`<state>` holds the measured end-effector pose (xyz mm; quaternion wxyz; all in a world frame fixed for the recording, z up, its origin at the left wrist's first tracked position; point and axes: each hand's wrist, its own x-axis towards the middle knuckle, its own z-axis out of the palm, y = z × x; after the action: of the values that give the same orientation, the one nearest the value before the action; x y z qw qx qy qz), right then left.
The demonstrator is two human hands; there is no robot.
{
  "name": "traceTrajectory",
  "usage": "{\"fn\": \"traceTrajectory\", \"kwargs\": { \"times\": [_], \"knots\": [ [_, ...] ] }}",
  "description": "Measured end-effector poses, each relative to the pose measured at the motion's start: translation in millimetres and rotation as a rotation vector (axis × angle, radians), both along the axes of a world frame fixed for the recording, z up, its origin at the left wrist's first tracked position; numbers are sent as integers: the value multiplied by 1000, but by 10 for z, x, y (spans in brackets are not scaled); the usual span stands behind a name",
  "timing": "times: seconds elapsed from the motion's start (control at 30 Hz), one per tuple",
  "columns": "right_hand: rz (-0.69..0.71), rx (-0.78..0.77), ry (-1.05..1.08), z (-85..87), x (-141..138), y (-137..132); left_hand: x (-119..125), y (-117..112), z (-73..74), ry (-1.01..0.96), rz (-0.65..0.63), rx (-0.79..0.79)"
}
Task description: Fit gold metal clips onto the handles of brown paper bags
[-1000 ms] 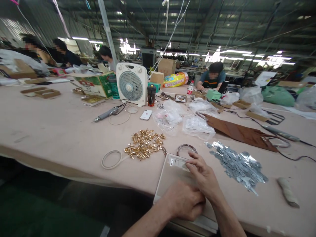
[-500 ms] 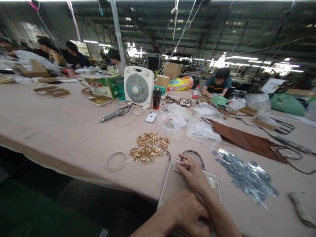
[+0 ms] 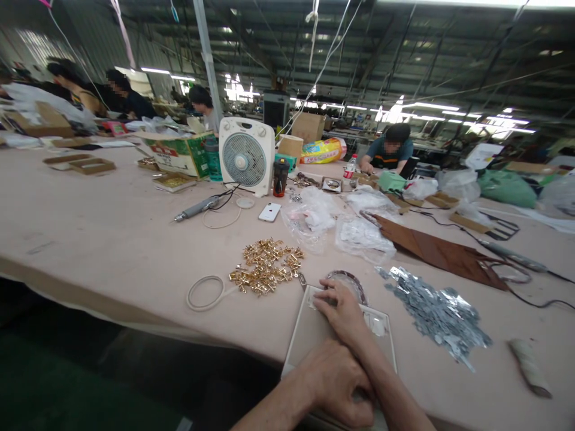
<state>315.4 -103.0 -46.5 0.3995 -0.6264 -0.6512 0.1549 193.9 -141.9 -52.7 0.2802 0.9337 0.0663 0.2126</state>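
In the head view, a flat beige panel [image 3: 300,341] with a pale raised rim lies at the table's front edge under both hands. My right hand [image 3: 341,308] reaches to its far left corner, fingers bent and fingertips close together there; anything between them is too small to make out. Nearer me, my left hand [image 3: 335,380] is curled closed over the panel, crossing in front of my right forearm, and its fingertips are hidden. Beyond the panel lies a heap of gold metal fittings [image 3: 267,269]. Many flat silver metal pieces [image 3: 442,311] are spread to the right.
A clear-centred ring-shaped roll [image 3: 348,284] touches the panel's far side. A pale ring [image 3: 204,293], a phone [image 3: 269,212], a corded tool [image 3: 197,208], a fan [image 3: 246,155] and plastic bags [image 3: 363,236] lie around. Brown leather [image 3: 440,248] is at right; a co-worker [image 3: 389,149] sits opposite.
The view has shifted slightly, so the table's things appear a little further left. Both hands keep nearly the same pose on the panel.
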Motion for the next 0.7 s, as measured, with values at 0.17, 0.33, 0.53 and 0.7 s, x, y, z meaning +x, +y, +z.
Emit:
{"fn": "traceTrajectory", "kwargs": {
  "times": [0.17,0.33,0.53,0.7],
  "knots": [
    [3,20,-31,24,-11,-24,8,-7,-45,-10,-10,16],
    [-8,25,-25,48,-30,-33,12,-10,-71,17,0,21],
    [-12,25,5,32,-21,-24,9,-4,-28,0,-9,2],
    [-7,15,3,34,-23,-21,-5,-22,47,26,-2,-5]
  ]
}}
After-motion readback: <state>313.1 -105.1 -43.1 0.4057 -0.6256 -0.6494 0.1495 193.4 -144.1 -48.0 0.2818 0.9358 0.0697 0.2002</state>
